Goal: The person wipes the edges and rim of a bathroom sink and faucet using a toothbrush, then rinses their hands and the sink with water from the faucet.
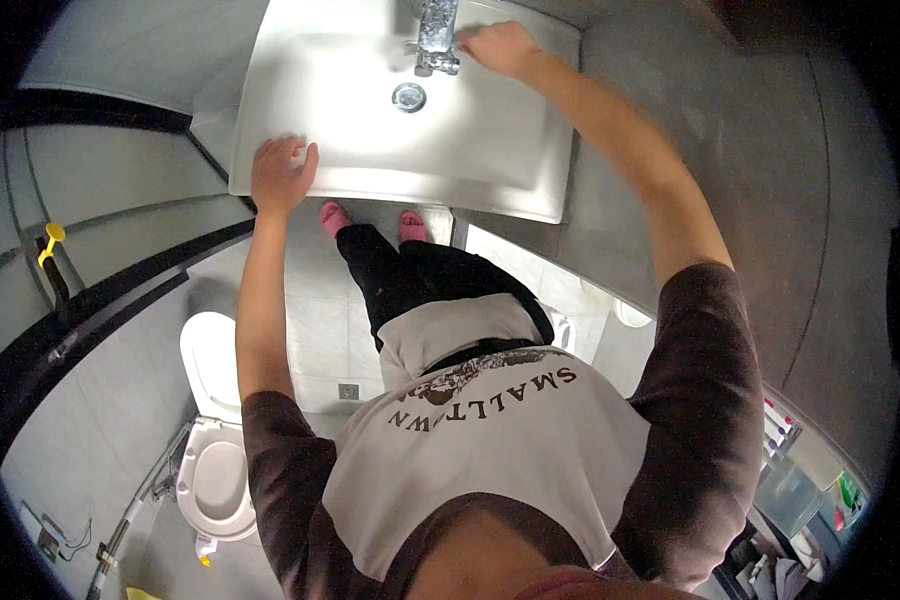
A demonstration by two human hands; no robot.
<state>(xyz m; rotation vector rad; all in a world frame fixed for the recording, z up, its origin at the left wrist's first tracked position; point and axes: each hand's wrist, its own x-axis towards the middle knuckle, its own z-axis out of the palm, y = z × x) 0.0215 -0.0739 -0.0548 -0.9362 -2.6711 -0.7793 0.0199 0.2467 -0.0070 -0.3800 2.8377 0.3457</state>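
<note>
A white washbasin [345,142] lies before me, with a round metal drain [409,97] in its bowl and a chrome faucet [437,37] at its far side. My left hand [281,169] is over the basin's near left corner, fingers apart and holding nothing. Just right of the faucet is my right hand [499,49], its fingers curled; whether they touch the basin or hold something small cannot be made out.
Below left stand a white toilet [217,480] with raised lid and a bottle [206,547]. A yellow hook [54,232] is by a dark frame at the left. A grey wall [720,127] runs along the right, and a clear plastic container [787,495] sits at lower right.
</note>
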